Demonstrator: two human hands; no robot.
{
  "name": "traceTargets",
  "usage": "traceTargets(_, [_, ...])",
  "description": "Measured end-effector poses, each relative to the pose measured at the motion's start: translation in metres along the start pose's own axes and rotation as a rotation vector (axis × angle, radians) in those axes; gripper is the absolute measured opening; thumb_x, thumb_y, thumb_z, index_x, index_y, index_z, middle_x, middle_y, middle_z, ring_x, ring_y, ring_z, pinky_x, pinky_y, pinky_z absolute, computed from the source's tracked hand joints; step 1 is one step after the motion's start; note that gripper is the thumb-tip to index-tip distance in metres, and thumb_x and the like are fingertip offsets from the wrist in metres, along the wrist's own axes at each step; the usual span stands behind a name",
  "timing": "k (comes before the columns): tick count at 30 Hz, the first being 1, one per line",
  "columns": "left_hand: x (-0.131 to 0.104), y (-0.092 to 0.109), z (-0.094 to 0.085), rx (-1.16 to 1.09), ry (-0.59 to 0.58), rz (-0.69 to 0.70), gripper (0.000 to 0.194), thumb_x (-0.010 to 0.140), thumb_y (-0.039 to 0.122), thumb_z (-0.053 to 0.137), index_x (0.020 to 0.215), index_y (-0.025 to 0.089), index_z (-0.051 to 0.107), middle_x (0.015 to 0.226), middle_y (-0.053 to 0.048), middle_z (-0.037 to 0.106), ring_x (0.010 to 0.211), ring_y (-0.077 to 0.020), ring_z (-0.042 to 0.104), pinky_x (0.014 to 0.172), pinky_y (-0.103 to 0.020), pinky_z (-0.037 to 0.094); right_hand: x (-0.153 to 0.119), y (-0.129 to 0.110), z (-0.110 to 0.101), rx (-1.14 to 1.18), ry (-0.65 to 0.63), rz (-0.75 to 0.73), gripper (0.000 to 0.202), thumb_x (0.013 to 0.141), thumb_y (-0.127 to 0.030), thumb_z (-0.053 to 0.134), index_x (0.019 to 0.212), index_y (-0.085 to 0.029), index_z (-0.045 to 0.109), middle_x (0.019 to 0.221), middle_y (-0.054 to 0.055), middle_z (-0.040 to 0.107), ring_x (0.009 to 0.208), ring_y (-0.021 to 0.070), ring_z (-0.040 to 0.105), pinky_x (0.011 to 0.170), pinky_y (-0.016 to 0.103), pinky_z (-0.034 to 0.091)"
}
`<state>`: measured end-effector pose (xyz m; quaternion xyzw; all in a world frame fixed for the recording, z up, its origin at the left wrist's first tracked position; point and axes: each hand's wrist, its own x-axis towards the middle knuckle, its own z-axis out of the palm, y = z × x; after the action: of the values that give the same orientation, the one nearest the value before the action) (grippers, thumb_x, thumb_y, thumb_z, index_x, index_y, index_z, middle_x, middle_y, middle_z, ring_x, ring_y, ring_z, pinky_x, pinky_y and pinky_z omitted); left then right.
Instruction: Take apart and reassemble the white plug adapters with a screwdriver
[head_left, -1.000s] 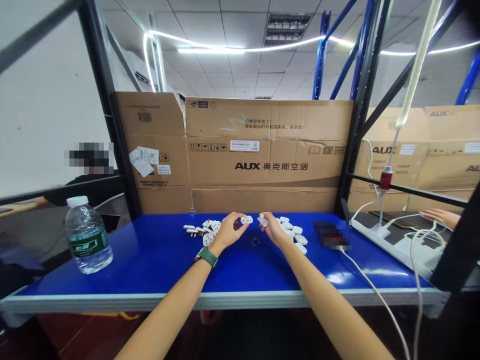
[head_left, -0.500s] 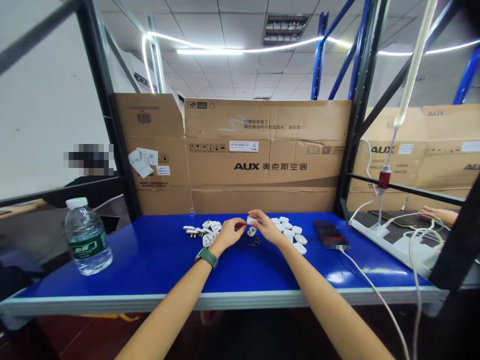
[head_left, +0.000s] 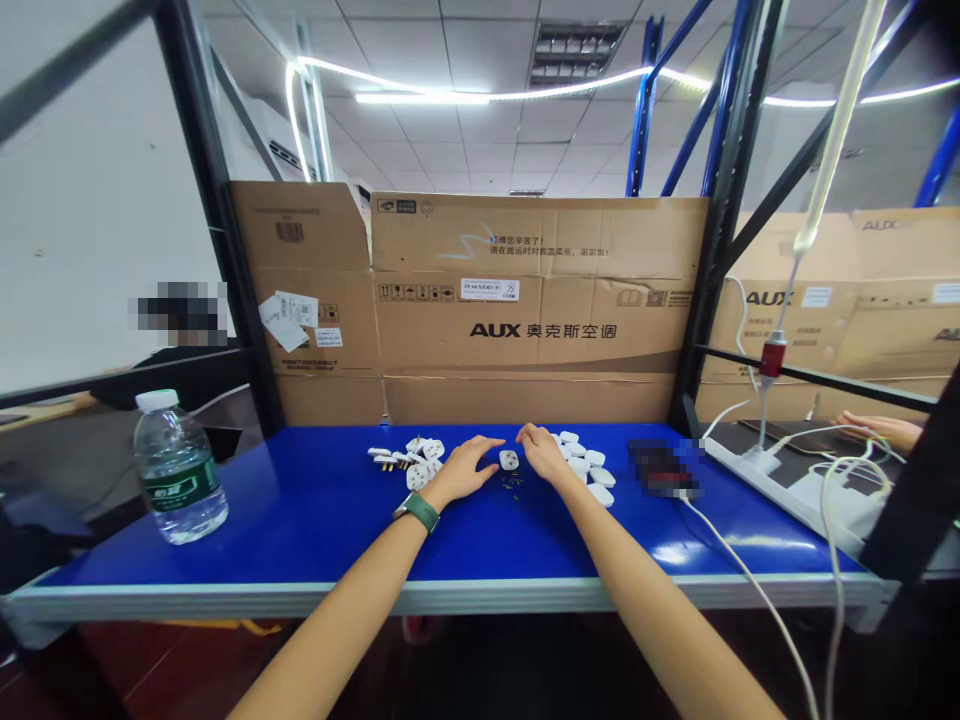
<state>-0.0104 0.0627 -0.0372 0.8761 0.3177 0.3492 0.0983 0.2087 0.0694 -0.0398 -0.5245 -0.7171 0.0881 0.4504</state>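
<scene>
Fingers spread and holding nothing, my left hand (head_left: 466,470) hovers just left of a white plug piece (head_left: 509,460) on the blue tabletop. On the other side of that piece is my right hand (head_left: 543,452), its fingers bent together; whatever lies inside them, if anything, is hidden. Small brass-coloured bits (head_left: 513,481) are scattered in front of the piece. Left of my left hand lies a pile of white plug parts (head_left: 417,462), some with metal pins showing. Several smooth white covers (head_left: 597,477) lie right beside my right hand, which partly hides the group.
A water bottle (head_left: 178,470) stands at the left. At the right are a blurred dark device (head_left: 661,470) with a white cable and a long power strip (head_left: 780,495). A cardboard panel (head_left: 540,330) closes off the back. Other people are partly visible on both sides.
My hands have moved apart, and my left fingers have opened out. The white piece seen in my right fingers no longer shows. The plug piece between the hands is now in full view.
</scene>
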Motion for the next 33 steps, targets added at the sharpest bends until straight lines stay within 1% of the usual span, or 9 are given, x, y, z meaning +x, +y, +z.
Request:
traceTargets(4, [0.0, -0.001, 0.003, 0.059, -0.067, 0.007, 0.045, 0.089, 0.027, 0.066, 0.134, 0.031, 0.061, 0.133, -0.006, 0.064, 0.124, -0.0264, 0.057, 0.107, -0.044, 0.042, -0.006, -0.001, 0.0, -0.124, -0.052, 0.048, 0.024, 0.084, -0.044, 0.068, 0.081, -0.02, 0.071, 0.08, 0.008, 0.066, 0.079, 0.0224, 0.06, 0.073, 0.031, 0.042])
traceTargets(9, [0.004, -0.006, 0.007, 0.057, -0.03, -0.005, 0.034, 0.091, 0.032, 0.065, 0.125, 0.028, 0.067, 0.126, -0.006, 0.069, 0.12, -0.0265, 0.061, 0.107, -0.045, 0.042, -0.011, -0.004, 0.0, -0.193, -0.15, 0.009, 0.036, 0.077, -0.057, 0.075, 0.074, -0.021, 0.074, 0.073, 0.011, 0.067, 0.078, 0.0262, 0.063, 0.069, 0.033, 0.042])
traceTargets(12, [0.007, -0.009, 0.009, 0.032, -0.017, 0.007, 0.033, 0.088, 0.023, 0.065, 0.121, 0.026, 0.07, 0.119, -0.007, 0.072, 0.114, -0.0254, 0.064, 0.107, -0.044, 0.043, -0.012, -0.004, 0.004, -0.216, -0.104, -0.006, 0.032, 0.07, -0.051, 0.081, 0.078, -0.02, 0.076, 0.079, 0.011, 0.068, 0.081, 0.0264, 0.064, 0.071, 0.032, 0.043])
traceTargets(15, [0.01, -0.007, 0.008, -0.002, 0.011, 0.017, 0.033, 0.088, 0.016, 0.06, 0.117, 0.025, 0.072, 0.114, -0.006, 0.073, 0.109, -0.0244, 0.065, 0.105, -0.044, 0.046, -0.012, -0.006, 0.005, -0.224, -0.083, -0.045, 0.024, 0.075, -0.041, 0.077, 0.085, -0.019, 0.076, 0.083, 0.01, 0.066, 0.085, 0.0257, 0.063, 0.076, 0.032, 0.045])
traceTargets(20, [0.015, 0.0, 0.0, -0.204, 0.259, -0.157, 0.026, 0.093, 0.031, 0.059, 0.114, 0.02, 0.069, 0.113, -0.009, 0.071, 0.096, -0.0216, 0.068, 0.093, -0.04, 0.054, -0.009, -0.018, -0.005, -0.067, -0.093, -0.217, 0.036, 0.078, -0.029, 0.073, 0.113, -0.02, 0.071, 0.102, 0.01, 0.062, 0.094, 0.024, 0.06, 0.089, 0.035, 0.046])
traceTargets(22, [0.014, 0.003, -0.004, -0.359, 0.237, -0.218, 0.031, 0.092, 0.039, 0.062, 0.115, 0.019, 0.068, 0.118, -0.009, 0.069, 0.1, -0.0218, 0.068, 0.093, -0.039, 0.054, -0.009, -0.025, -0.012, 0.014, -0.141, -0.3, 0.042, 0.079, -0.026, 0.073, 0.12, -0.021, 0.068, 0.104, 0.009, 0.061, 0.097, 0.0234, 0.059, 0.091, 0.036, 0.046])
traceTargets(27, [0.009, 0.011, -0.008, -0.852, -0.017, -0.307, 0.046, 0.09, 0.048, 0.067, 0.125, 0.019, 0.064, 0.117, -0.01, 0.07, 0.106, -0.0225, 0.067, 0.091, -0.037, 0.056, -0.01, -0.032, -0.017, 0.142, -0.217, -0.381, 0.041, 0.081, -0.025, 0.07, 0.121, -0.02, 0.065, 0.104, 0.007, 0.061, 0.1, 0.023, 0.058, 0.095, 0.038, 0.046])
traceTargets(30, [0.008, 0.011, -0.006, -1.003, 0.01, -0.353, 0.053, 0.083, 0.046, 0.077, 0.126, 0.018, 0.063, 0.116, -0.011, 0.071, 0.103, -0.0211, 0.069, 0.095, -0.038, 0.056, -0.008, -0.026, -0.012, 0.243, -0.198, -0.312, 0.048, 0.08, -0.022, 0.066, 0.128, -0.021, 0.059, 0.114, 0.008, 0.059, 0.11, 0.0241, 0.056, 0.103, 0.041, 0.043])
traceTargets(33, [0.009, 0.008, -0.005, -0.965, 0.09, -0.407, 0.057, 0.076, 0.046, 0.083, 0.122, 0.016, 0.064, 0.112, -0.011, 0.072, 0.1, -0.0202, 0.07, 0.095, -0.039, 0.056, -0.003, -0.018, -0.006, 0.376, -0.173, -0.13, 0.047, 0.082, -0.019, 0.056, 0.129, -0.021, 0.055, 0.123, 0.01, 0.053, 0.109, 0.0237, 0.057, 0.1, 0.043, 0.046])
